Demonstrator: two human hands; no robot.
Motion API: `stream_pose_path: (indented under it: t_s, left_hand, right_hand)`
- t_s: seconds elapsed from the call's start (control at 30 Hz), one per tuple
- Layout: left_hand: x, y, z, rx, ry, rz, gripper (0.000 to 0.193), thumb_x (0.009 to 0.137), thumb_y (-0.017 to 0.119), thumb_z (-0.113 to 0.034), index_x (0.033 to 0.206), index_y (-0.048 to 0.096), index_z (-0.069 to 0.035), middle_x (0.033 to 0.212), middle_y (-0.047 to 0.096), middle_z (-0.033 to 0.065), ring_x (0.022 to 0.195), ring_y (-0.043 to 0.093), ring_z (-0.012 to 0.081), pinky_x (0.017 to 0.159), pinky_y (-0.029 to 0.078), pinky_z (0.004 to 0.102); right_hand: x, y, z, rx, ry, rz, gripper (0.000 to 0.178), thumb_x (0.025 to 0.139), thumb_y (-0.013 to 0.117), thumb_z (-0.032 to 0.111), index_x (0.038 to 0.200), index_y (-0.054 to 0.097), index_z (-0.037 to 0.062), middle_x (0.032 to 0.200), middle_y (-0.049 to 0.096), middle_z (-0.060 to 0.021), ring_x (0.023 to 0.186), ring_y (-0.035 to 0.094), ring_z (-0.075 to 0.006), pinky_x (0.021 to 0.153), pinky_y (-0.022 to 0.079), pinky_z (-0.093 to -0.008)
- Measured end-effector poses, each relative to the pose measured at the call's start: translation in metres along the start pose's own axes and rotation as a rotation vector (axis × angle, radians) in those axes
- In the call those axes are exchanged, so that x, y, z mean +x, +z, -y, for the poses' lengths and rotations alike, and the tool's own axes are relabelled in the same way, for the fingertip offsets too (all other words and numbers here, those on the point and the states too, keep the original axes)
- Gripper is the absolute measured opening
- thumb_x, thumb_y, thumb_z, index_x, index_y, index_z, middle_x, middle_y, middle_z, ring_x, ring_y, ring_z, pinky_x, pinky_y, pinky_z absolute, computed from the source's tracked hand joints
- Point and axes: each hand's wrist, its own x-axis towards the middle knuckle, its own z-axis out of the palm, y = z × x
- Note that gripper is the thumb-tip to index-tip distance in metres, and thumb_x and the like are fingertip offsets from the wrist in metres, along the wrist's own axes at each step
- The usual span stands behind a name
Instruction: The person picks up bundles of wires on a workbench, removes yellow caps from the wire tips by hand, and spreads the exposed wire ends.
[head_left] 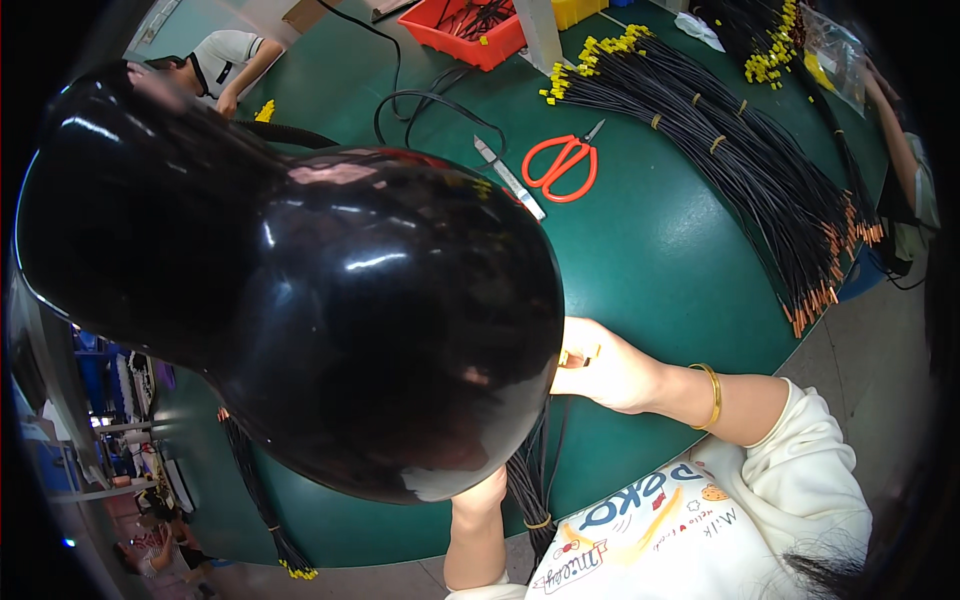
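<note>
A big glossy black lamp head [400, 310] fills the middle of the view and covers much of the work. Just past its right edge, my right hand [615, 368] is closed in a pinch on a small yellow connector [570, 357], partly hidden by the lamp. A gold bangle [714, 395] circles that wrist. Only the wrist side of my left hand [482, 492] shows under the lamp's lower edge; its fingers are hidden. Between my arms, a banded bundle of black cables [534, 485] runs over the table's near edge.
On the green table [660, 290] lie red-handled scissors [562, 166], a utility knife [510, 180] and large bundles of black cables [720, 150] with yellow connectors. A red bin [465, 35] stands behind. Another cable bundle [255, 480] lies left. Other people sit at far left and right.
</note>
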Motion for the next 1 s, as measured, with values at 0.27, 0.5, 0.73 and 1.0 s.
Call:
stream_pose_path:
  t_s: [0.27, 0.5, 0.73, 1.0]
  left_hand:
    - [-0.003, 0.005, 0.0, 0.119, 0.07, 0.019, 0.015, 0.07, 0.061, 0.006, 0.082, 0.053, 0.001, 0.076, 0.056, 0.0073, 0.064, 0.055, 0.0125, 0.062, 0.045, 0.0236]
    - [-0.001, 0.002, 0.0, 0.025, 0.025, -0.053, 0.012, 0.071, 0.061, 0.005, 0.08, 0.052, 0.002, 0.073, 0.055, 0.0082, 0.062, 0.055, 0.0144, 0.059, 0.046, 0.0242]
    - [-0.003, 0.019, -0.016, 0.189, 0.106, 0.123, 0.02, 0.069, 0.061, 0.012, 0.085, 0.055, 0.003, 0.077, 0.057, 0.0055, 0.068, 0.056, 0.0111, 0.065, 0.046, 0.0217]
    - [-0.002, 0.018, -0.021, 0.222, 0.099, 0.148, 0.02, 0.067, 0.062, 0.011, 0.083, 0.054, 0.002, 0.079, 0.056, 0.0065, 0.07, 0.055, 0.012, 0.066, 0.046, 0.0224]
  right_hand:
    - [-0.002, 0.001, 0.002, -0.183, -0.044, -0.05, 0.014, 0.081, 0.058, 0.009, 0.092, 0.055, 0.0013, 0.08, 0.054, -0.0017, 0.08, 0.05, -0.0055, 0.07, 0.042, -0.02]
    - [-0.001, 0.007, 0.001, -0.103, -0.026, -0.109, 0.016, 0.081, 0.058, 0.008, 0.094, 0.055, 0.0007, 0.081, 0.055, -0.0021, 0.08, 0.05, -0.0054, 0.069, 0.042, -0.0199]
    - [-0.002, 0.005, 0.003, -0.266, -0.062, -0.073, 0.023, 0.081, 0.058, 0.008, 0.101, 0.054, -0.0004, 0.08, 0.056, -0.002, 0.077, 0.053, -0.0067, 0.073, 0.044, -0.021]
    - [-0.003, 0.004, 0.005, -0.154, -0.067, -0.129, 0.015, 0.082, 0.056, 0.009, 0.093, 0.054, -0.0013, 0.082, 0.056, -0.0045, 0.077, 0.053, -0.0082, 0.071, 0.044, -0.0225]
